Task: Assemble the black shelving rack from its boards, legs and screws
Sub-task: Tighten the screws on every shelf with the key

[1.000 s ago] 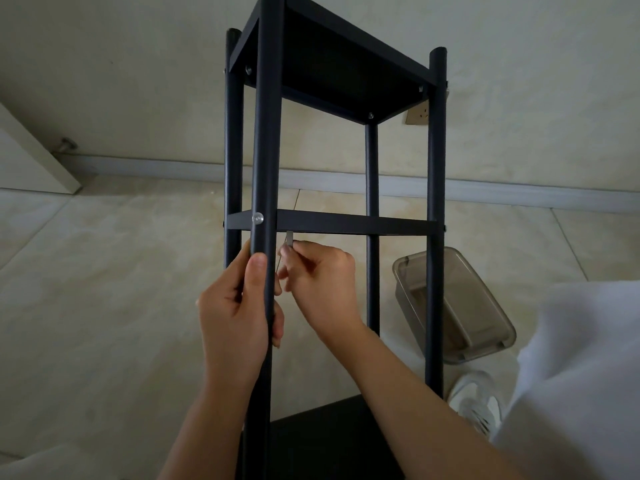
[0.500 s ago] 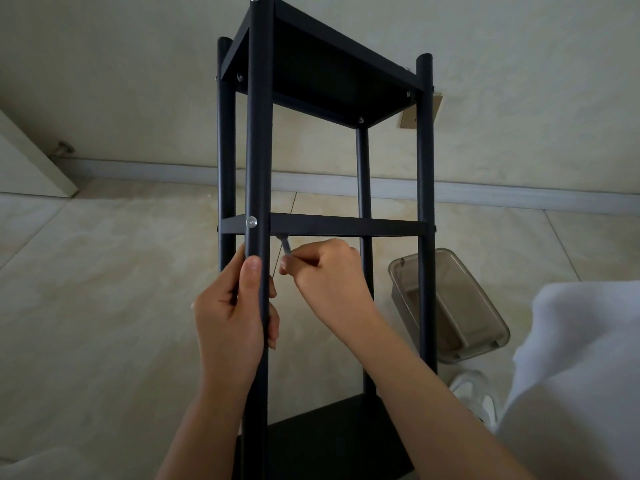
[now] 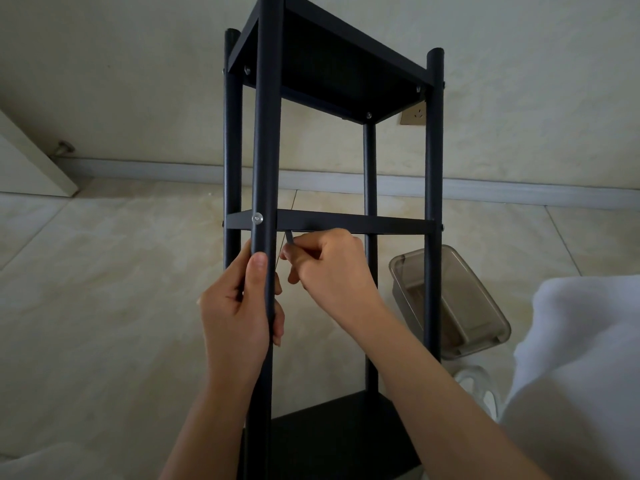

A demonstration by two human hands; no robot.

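While the left hand (image 3: pixel 239 306) wraps the near leg (image 3: pixel 265 150) just below the mid board (image 3: pixel 346 224), thumb up the front of the tube, the right hand (image 3: pixel 332 268) pinches a small hex key (image 3: pixel 289 236) w/ curled fingers, tip pointing up at the board's underside near the front-left corner. The rack (image 3: pixel 329 74) stands upright on the tiled floor (image 3: pixel 104 289); top board, mid board and a bottom board are all in place btw four legs. A screw (image 3: pixel 257 218) sits in the near leg at mid-board height, head facing the camera.

Step in hand, prob.: tightening a fastener under the mid board at that corner, left hand steadying the frame. The fastener itself is hidden behind the leg and fingers, so can't tell if the key is seated.

Next move likely calls for short turns of the key in a tight gap, re-seating after each, w/o letting the leg twist. A clear plastic bin (image 3: pixel 460 299) lies on the floor just right of the rack, a wall socket (image 3: pixel 414 115) behind.
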